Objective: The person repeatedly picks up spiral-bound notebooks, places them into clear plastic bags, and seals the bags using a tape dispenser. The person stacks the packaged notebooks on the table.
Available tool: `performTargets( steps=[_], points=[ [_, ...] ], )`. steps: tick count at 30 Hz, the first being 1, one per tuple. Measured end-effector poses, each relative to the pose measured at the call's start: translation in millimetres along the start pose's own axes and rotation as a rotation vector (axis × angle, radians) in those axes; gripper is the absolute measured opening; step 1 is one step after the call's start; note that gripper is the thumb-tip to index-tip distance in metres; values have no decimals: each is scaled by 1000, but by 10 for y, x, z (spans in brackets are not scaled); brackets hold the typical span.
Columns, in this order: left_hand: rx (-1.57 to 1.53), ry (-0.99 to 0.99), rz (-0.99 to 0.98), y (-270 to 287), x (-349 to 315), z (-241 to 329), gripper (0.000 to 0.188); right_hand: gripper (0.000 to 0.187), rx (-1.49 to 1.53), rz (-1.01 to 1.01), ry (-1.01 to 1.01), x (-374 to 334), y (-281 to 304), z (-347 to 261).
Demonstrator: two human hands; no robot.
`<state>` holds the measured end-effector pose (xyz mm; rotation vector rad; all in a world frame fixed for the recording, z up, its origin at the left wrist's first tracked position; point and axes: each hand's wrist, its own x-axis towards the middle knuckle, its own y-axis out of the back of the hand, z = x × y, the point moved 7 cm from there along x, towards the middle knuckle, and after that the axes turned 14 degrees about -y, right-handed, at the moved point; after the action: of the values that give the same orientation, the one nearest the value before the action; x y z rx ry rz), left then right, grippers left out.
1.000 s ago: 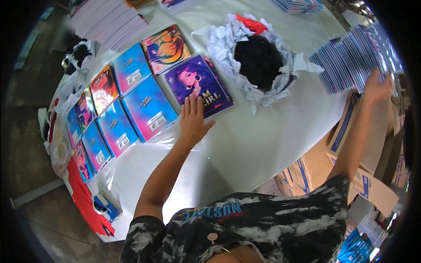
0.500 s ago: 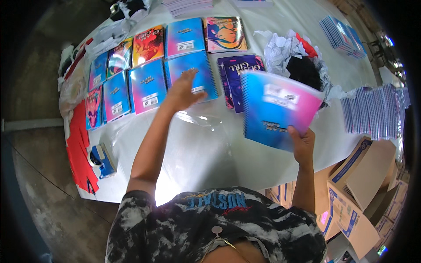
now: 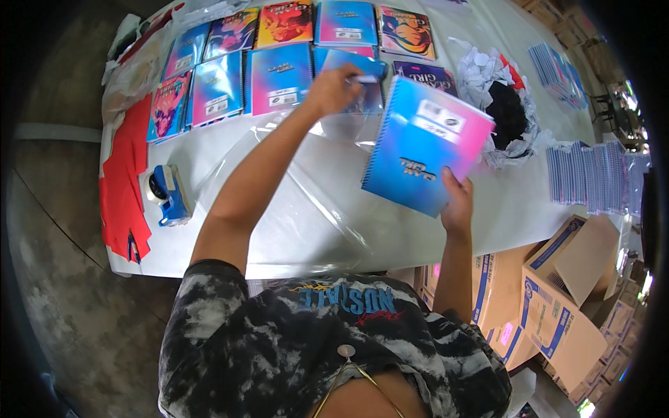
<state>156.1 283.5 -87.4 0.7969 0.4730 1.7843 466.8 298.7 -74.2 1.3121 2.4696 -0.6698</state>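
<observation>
My right hand (image 3: pixel 457 202) grips a blue-and-pink spiral notebook (image 3: pixel 418 150) by its lower right corner, thumb on the cover. The notebook is held tilted over the near part of the table, its printed label upside down. Farther off, my left hand (image 3: pixel 336 90) is closed on the near edge of another blue spiral notebook (image 3: pixel 369 64), which bends up in its grip. To its left lie more blue-pink notebooks (image 3: pixel 280 78) in a row. Just behind the held notebook, a dark purple notebook (image 3: pixel 426 73) is partly hidden.
Patterned notebooks (image 3: pixel 284 24) form a back row. Crumpled paper (image 3: pixel 516 150) surrounds something black on the right. Stacked notebooks (image 3: pixel 589 177) stand at the far right, above open cardboard boxes (image 3: pixel 557 317). A blue tape dispenser (image 3: pixel 169 198) and red material (image 3: pixel 125 188) lie left.
My left hand has closed on a notebook in the front row and bent its edge up. The notebook in my right hand has moved slightly left. The view has shifted.
</observation>
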Motion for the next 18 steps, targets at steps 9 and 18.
performTargets(
  steps=[9,18],
  points=[
    [396,508,451,500,-2494,-46,70,40,-338,122,-191,393,171,829],
    [681,487,115,641,-3183,-436,73,34,-241,363,-121,-305,1,1433]
  ],
)
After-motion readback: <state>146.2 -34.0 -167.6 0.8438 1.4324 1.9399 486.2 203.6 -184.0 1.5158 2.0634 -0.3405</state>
